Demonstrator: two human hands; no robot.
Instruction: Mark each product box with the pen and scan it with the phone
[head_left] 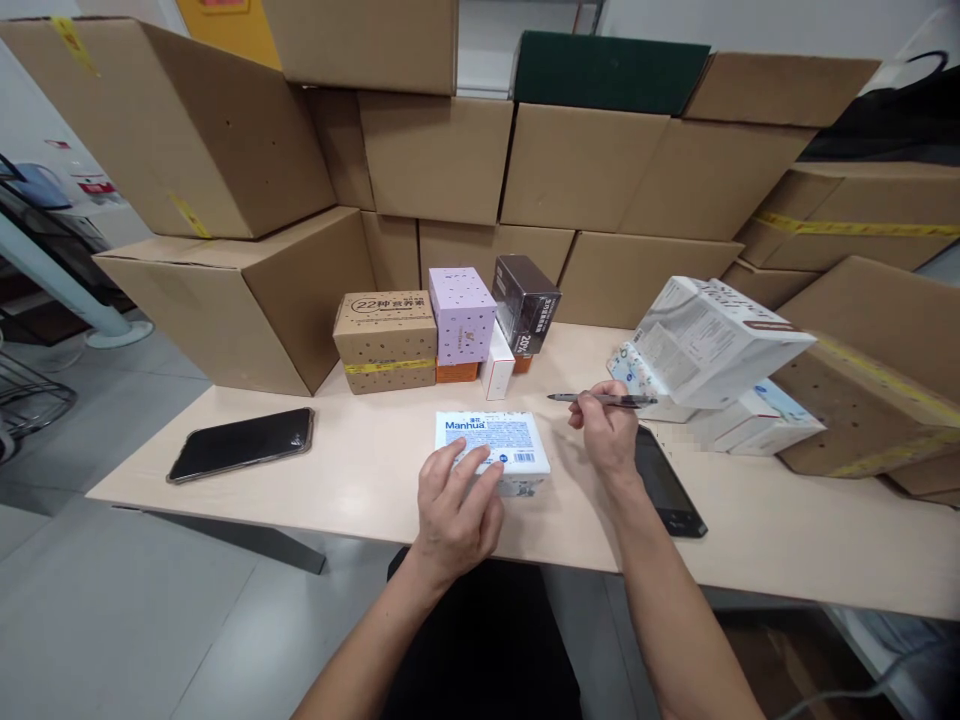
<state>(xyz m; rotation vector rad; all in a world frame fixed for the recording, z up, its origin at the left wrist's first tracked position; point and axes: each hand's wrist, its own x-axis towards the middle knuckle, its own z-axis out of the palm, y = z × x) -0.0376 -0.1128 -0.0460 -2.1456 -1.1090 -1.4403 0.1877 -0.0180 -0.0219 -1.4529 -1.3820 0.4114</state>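
Observation:
A white and blue pack marked "Manhua" (pixel 525 440) lies on the table in front of me. My left hand (pixel 459 500) rests on its near left part, fingers spread over the top and not wrapped round it. To the right, my right hand (pixel 606 435) is closed round a dark pen (pixel 564 398), held nearly level above the table. A black tablet-like device (pixel 667 490) lies flat beside and partly behind my right wrist.
Behind the pack stand a brown printed box (pixel 386 335), a lilac box (pixel 463 315), a dark box (pixel 526 300) and a slim white box (pixel 498 368). White cartons (pixel 720 335) are piled right. A phone (pixel 244 445) lies left. Stacked cardboard boxes (pixel 585 165) wall the back.

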